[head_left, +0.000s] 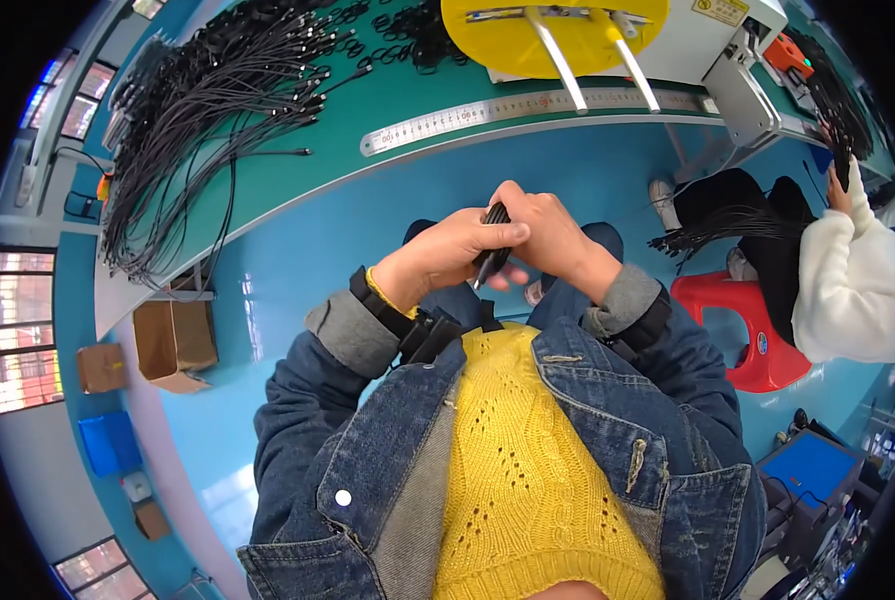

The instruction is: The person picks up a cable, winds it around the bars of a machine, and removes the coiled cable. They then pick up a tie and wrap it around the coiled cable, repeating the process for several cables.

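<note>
Both hands meet in front of my body, over my lap and short of the table edge. Between them is a small coiled black cable (492, 252), its loops pressed together and a light tip showing at the lower end. My left hand (453, 250) is closed round it from the left, thumb laid across the coil. From the right, my right hand (553, 235) is closed at the coil's upper part, and its fingers are partly hidden behind the bundle. A large heap of loose black cables (233, 120) with plugs lies on the green table to the left.
A machine with a yellow disc (528, 45) and white rods stands on the table (343, 120), behind a steel ruler (428, 125). Coiled cables (423, 40) lie farther back. At right a person in white handles cables beside a red stool (758, 350). Cardboard box (173, 335) at left.
</note>
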`<state>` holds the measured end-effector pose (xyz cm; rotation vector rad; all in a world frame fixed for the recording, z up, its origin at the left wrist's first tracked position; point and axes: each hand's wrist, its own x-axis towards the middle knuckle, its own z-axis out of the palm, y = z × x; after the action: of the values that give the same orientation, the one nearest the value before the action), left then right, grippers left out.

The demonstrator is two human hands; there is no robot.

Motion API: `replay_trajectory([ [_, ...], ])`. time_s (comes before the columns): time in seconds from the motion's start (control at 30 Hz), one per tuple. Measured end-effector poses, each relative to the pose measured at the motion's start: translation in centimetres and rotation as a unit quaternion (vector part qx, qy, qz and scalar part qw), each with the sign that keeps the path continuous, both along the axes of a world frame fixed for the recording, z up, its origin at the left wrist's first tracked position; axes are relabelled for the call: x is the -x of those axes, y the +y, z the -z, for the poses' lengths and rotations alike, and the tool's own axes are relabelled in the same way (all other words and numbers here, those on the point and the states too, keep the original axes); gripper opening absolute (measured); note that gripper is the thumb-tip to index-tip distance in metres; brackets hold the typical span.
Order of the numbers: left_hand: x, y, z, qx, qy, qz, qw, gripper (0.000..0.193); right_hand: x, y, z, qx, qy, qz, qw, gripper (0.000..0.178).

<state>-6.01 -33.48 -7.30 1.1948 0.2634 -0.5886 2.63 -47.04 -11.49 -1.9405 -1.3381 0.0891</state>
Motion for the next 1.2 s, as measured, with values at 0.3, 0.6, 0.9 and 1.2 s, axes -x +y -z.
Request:
replay_trajectory([
  [0.3, 0.6, 1.1, 1.7, -0.134, 0.081, 0.176, 0.972, 0.031, 0.8, 0.3, -0.3, 0.153, -0.176, -0.144, 0.962, 0.025],
  [0.6, 1.1, 1.3, 3.0, 0.063, 0.101, 0.054, 0.991, 0.031, 2.0, 0.8, 3.4, -0.064, 0.26, 0.002, 0.964, 0.02],
  [0.9, 1.6, 1.6, 5.5, -0.024, 0.033, 0.12, 0.992, 0.031, 1.4, 1.6, 1.6, 0.108, -0.053, -0.05, 0.991, 0.018],
  [1.2, 1.8, 2.6, 6.6, 0.084, 0.071, 0.068, 0.992, 0.039, 1.4, 1.9, 3.8, 0.052, 0.219, 0.003, 0.974, 0.021],
])
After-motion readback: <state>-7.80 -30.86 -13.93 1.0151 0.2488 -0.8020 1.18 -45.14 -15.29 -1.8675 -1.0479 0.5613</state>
